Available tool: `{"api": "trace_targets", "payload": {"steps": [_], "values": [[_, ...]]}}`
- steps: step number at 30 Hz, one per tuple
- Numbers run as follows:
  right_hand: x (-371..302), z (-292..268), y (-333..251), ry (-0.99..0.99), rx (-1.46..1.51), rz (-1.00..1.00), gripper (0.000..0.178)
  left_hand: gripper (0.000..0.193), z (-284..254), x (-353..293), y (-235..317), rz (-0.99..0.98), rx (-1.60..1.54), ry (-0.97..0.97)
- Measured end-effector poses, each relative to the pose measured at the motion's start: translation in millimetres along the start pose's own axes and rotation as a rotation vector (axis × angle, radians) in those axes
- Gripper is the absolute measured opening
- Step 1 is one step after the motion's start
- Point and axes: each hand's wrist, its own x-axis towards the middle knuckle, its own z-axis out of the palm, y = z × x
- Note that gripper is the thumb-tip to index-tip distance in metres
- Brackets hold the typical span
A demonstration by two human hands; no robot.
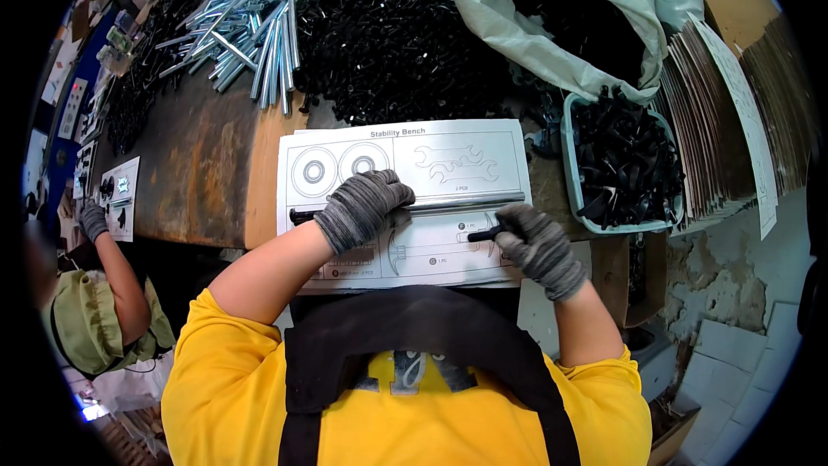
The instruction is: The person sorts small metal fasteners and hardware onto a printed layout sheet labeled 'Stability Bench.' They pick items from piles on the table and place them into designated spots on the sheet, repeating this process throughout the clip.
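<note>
At frame centre, a small black bolt (483, 232) is being pinched by the right hand (539, 246) on the printed card (448, 151); a grey rod (466, 202) is being pressed flat under the left hand (360, 206). Washer and spanner outlines are lying unfilled; above, steel tubes (250, 31) are being kept heaped.

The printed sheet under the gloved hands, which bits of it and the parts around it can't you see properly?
- Printed sheet, head view: its middle outlines are covered by the left hand and right hand.
- Long rod: its middle is hidden under the left hand.
- Small black part: its far end is hidden in the right hand's fingers.
- Black pieces in the tray: too tangled to tell.
</note>
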Motion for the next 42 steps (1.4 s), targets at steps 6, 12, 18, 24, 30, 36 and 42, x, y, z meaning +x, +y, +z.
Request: {"api": "trace_targets", "payload": {"steps": [6,12,18,24,30,36,42], "values": [[0.2,15.9,-4.0,-0.045,0.165,0.199,0.028,0.025,2.0,3.0,-0.1,-0.057,0.027,0.021],[1.4,11.0,0.0,-0.045,-0.251,-0.288,0.033,0.024,-20.2,4.6,-4.6,-0.2,-0.339,-0.111],[0.7,15.4,-12.0,-0.086,-0.297,-0.137,0.037,0.025,-17.7,8.5,-15.7,-0.113,-0.27,-0.157],[8.6,28.0,-18.7,-0.017,-0.525,-0.21,0.026,0.024,-11.7,4.8,-5.4,-0.051,-0.071,-0.101],[26.6,3.2,-22.5,0.029,-0.414,-0.212,0.027,0.026,-9.0,5.6,-6.4,-0.037,-0.027,-0.091],[118.3,-61.4,2.9,0.29,-0.33,-0.301,0.023,0.04,-14.0,5.3,-6.6,-0.031,-0.064,-0.141],[232.3,-124.2,47.5,0.299,-0.686,0.16,0.031,0.04,-15.2,7.6,-8.6,-0.027,-0.104,-0.15]]}}
